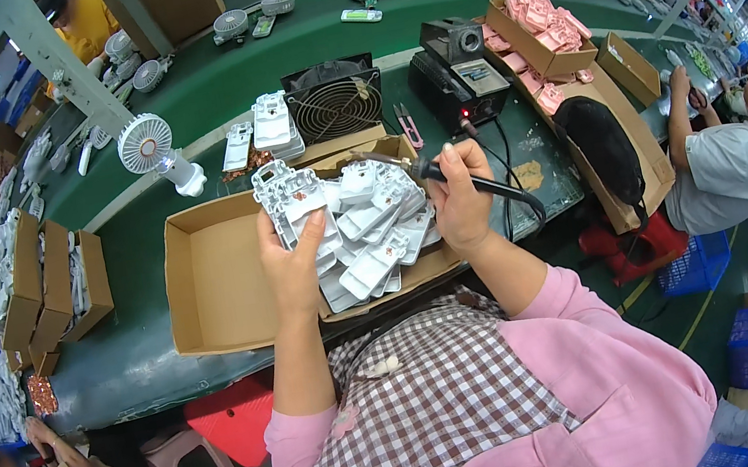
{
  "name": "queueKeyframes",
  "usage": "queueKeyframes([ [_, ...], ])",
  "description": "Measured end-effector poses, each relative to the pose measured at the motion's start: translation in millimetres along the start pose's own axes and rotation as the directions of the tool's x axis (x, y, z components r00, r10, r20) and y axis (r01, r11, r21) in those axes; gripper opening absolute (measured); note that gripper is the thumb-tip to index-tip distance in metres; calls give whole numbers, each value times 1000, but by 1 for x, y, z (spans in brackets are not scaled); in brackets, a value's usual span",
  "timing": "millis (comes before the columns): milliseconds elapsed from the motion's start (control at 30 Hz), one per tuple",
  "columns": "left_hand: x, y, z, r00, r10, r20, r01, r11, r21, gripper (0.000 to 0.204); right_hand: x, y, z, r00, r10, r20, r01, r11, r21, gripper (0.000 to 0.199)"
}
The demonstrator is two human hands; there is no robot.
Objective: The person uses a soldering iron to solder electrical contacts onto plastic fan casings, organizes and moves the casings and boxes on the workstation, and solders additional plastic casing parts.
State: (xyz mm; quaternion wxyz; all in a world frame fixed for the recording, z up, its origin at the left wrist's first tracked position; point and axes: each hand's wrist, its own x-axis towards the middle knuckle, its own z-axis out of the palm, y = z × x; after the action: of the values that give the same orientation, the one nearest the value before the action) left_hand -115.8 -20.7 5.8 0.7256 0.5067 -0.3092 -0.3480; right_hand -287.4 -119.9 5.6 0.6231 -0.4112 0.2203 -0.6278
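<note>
White, moulded plastic casing (295, 199) in the left hand (293, 256); slim, black-handled soldering iron (430, 170) in the right hand (464, 200)

The casing sits directly in the left hand's grasp, pinched between a thumb laid over its near right edge and fingers that mostly vanish behind it. Its long axis runs away from the body, leaning a little left. From the right hand's fingers it lies across to the left, with the iron's thin metal shaft pointing that way at a slant; the tip looks to be over the far side of a heaped pile of glossy white plastic casings (382, 222), apart from the held piece. The right thumb and fingers close around the dark, smooth handle, much like a pen grip. The crossing gap between tip and casing seems the relation that counts.

The held shell is shallow and round-cornered, with cut-outs and ridges toward its far end. The pile's pieces overlap at odd angles beside the matt, brown, straight-walled cardboard box (218, 297). Beyond stand a black, square fan with a ringed wire guard (336, 107) and a boxy black metal soldering unit (459, 93); slender pink-handled tweezers (409, 125) lie between them. Left of these, a white plastic handheld fan (147, 144) shows a round, ribbed grille. All rest on a smooth, dark green worktop (137, 310).
</note>
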Motion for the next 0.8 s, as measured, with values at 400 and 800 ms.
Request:
queueKeyframes([
  [400, 16, -11, 11, 951, -207, 231, 209, 978, 14, 52, 8, 3, -8, 999, 32, 5, -32, 986, 165, 17],
  [800, 23, -16, 13, 987, -156, -45, 155, 988, -20, 40, -2, 0, -7, 969, 114, 218, -110, 994, -30, 15],
])
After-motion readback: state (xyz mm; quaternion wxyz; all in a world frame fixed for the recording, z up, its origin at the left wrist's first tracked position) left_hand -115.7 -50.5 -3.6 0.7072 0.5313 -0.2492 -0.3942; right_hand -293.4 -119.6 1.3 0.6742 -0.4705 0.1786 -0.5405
